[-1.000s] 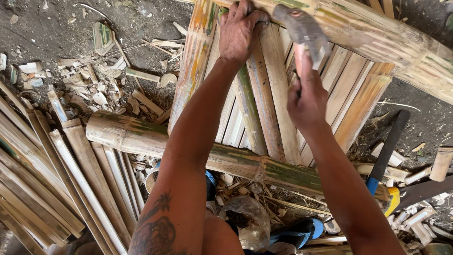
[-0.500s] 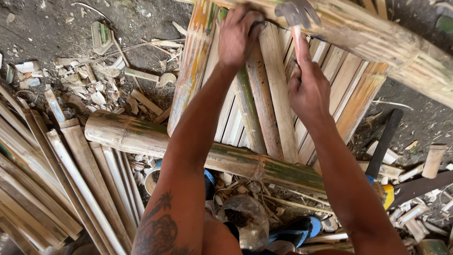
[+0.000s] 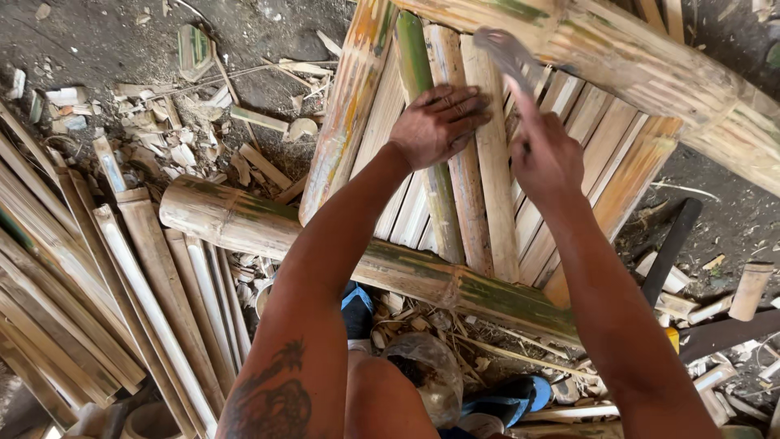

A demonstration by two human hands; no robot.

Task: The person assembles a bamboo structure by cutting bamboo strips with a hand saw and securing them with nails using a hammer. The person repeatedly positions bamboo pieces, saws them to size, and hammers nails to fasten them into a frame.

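Left hand (image 3: 439,122) lies flat, fingers spread, palm down on the bamboo slats (image 3: 467,187), pinning a green-edged slat and its pale neighbour. It has slid down the slats from the top pole a second ago, so it now presses mid-span, not at the upper end.

Right hand (image 3: 543,154) is fisted round the handle of a hammer (image 3: 505,55). The head is blurred, up near the upper bamboo pole (image 3: 650,69). It has dropped a bit compared with half a second ago, when it sat at the frame edge. Looks like mid-swing; can't tell up or down.

Slats lie side by side across two poles: the upper one, and the lower bamboo pole (image 3: 268,232) crossing near the person's knees. My read: the hand shift means fixing moves to a new spot on the slats. No nail visible.

Around: loose split bamboo strips (image 3: 106,284) stacked left, offcuts (image 3: 162,138) scattered on dirt, dark long-handled tool (image 3: 670,252) on the ground right.
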